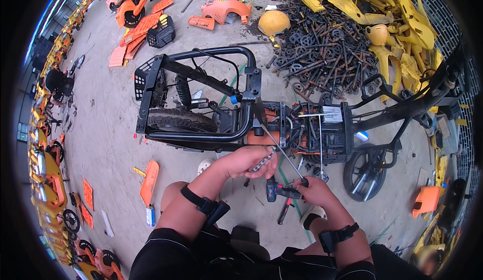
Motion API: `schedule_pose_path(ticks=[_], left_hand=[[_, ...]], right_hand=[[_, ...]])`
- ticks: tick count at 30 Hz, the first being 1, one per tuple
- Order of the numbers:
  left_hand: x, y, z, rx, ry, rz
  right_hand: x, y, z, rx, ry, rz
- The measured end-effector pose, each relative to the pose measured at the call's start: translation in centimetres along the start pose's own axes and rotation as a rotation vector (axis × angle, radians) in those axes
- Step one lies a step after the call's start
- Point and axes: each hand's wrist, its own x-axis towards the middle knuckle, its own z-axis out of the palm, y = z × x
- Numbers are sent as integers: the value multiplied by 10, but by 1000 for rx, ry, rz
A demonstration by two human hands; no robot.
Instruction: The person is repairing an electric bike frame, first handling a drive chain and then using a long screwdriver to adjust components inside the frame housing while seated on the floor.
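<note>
My left hand [251, 161] is closed by the near side of a stripped scooter frame [201, 138]. In its fingers is a short silver-grey segmented piece [263, 162], whose kind I cannot make out. My right hand [318, 191] grips the dark handle of a long screwdriver [287, 157]. The shaft slants up and left to the frame's middle; whether its tip touches anything is unclear. A T-handle wrench [321, 141] rests across the frame by the bundled wires. Below my hands lie a cordless drill [274, 190] and a red-handled tool [286, 211].
Rusty metal parts [327, 48] are heaped beyond the frame, beside yellow body panels [415, 23]. Orange panels [138, 36] lie at the far left, another [150, 182] nearer me with a spray can [150, 216]. The front wheel [366, 174] stands out at right.
</note>
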Motion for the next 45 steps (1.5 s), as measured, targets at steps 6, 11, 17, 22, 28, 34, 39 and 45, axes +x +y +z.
schedule_pose_path(ticks=[6,11,17,22,28,34,39,45], left_hand=[[28,-9,-18,970,75,-358],[32,-27,-37,1383,89,-344],[20,-5,-13,1514,174,-164],[39,-61,23,1591,250,-124],[46,-149,44,1588,135,-108],[14,-173,76,1514,246,-36],[-8,-224,86,1519,223,-99],[-29,-229,73,1525,209,-36]], right_hand=[[9,-4,-31,-221,179,-29],[10,6,-47,-158,215,10],[35,37,-30,-254,103,37],[61,23,-14,-420,285,-3],[43,84,22,-552,397,67],[-8,25,70,-801,141,-54],[-12,10,122,-773,80,-131],[-26,15,154,-680,120,-87]])
